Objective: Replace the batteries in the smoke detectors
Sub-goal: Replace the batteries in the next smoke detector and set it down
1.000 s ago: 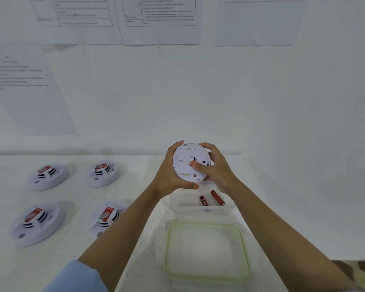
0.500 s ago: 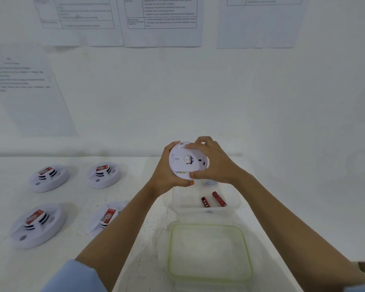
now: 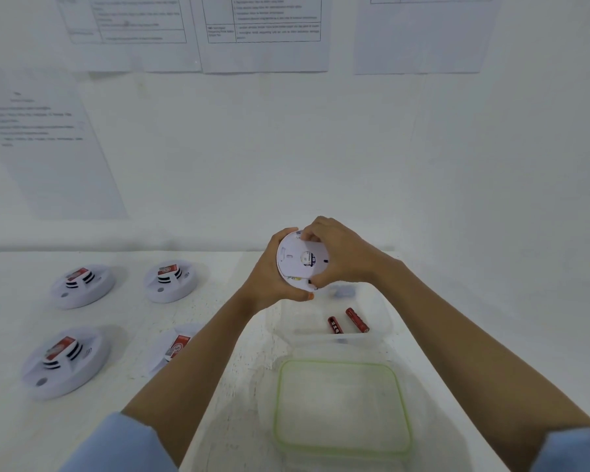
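A white round smoke detector is held up above the table with its flat back facing me. My left hand grips its left rim and underside. My right hand curls over its right side, fingertips on the top edge and thumb at the bottom. Two red batteries lie in a clear plastic container just below the hands. Several other white detectors with red labels, such as one detector, lie on the table at the left.
A clear lid with a green rim lies near me in front of the container. Printed paper sheets hang on the white wall behind. The white table runs to the left.
My right hand has slid from the detector's face round to its right rim and top edge. The detector has risen slightly and turned a little in my hands.
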`<state>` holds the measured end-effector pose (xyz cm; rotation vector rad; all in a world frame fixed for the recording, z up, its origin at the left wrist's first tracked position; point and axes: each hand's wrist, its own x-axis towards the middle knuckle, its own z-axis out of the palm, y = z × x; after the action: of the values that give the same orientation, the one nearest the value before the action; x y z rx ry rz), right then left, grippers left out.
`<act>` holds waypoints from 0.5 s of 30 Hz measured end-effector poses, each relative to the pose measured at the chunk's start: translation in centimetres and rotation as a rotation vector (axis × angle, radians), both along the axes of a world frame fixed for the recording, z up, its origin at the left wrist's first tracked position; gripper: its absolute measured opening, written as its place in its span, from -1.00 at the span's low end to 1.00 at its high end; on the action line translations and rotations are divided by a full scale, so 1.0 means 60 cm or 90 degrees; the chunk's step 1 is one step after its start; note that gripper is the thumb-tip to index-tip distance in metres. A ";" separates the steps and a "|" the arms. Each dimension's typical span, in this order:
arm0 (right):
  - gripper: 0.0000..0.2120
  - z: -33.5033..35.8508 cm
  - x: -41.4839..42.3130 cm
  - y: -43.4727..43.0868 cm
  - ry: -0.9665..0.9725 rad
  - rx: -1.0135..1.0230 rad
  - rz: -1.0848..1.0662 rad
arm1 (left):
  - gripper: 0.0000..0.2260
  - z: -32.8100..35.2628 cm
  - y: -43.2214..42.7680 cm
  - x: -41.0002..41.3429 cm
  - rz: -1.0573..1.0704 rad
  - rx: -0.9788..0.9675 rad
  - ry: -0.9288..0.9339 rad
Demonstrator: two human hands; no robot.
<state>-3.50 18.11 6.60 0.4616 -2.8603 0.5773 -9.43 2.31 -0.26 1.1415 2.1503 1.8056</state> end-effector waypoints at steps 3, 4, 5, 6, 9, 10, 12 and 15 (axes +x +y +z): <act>-0.40 0.003 -0.002 0.000 -0.006 0.039 0.007 | -0.12 -0.007 0.001 -0.007 -0.006 -0.011 -0.001; -0.40 0.003 -0.002 0.000 -0.004 0.050 0.010 | -0.11 -0.009 0.001 -0.008 -0.008 -0.012 -0.003; -0.40 0.001 -0.003 0.001 -0.002 0.055 0.012 | -0.11 -0.012 0.001 -0.011 -0.006 -0.014 -0.005; -0.40 0.000 -0.002 0.001 0.001 0.057 0.013 | -0.11 -0.013 0.001 -0.013 -0.005 -0.016 -0.007; -0.37 -0.003 -0.001 0.004 0.005 0.051 0.015 | -0.12 -0.018 0.003 -0.021 -0.008 -0.031 -0.006; -0.36 -0.002 0.000 0.004 0.004 0.050 0.017 | -0.12 -0.018 0.002 -0.021 -0.006 -0.031 -0.003; -0.35 -0.002 0.003 0.005 0.003 0.045 0.018 | -0.11 -0.018 0.002 -0.022 -0.001 -0.027 -0.002; -0.35 -0.001 0.008 0.005 0.005 0.037 0.011 | -0.11 -0.019 0.000 -0.016 0.002 -0.021 -0.002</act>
<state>-3.03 18.40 6.51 0.4982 -2.8748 0.4953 -10.42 2.30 -1.40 1.1282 2.1736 1.7657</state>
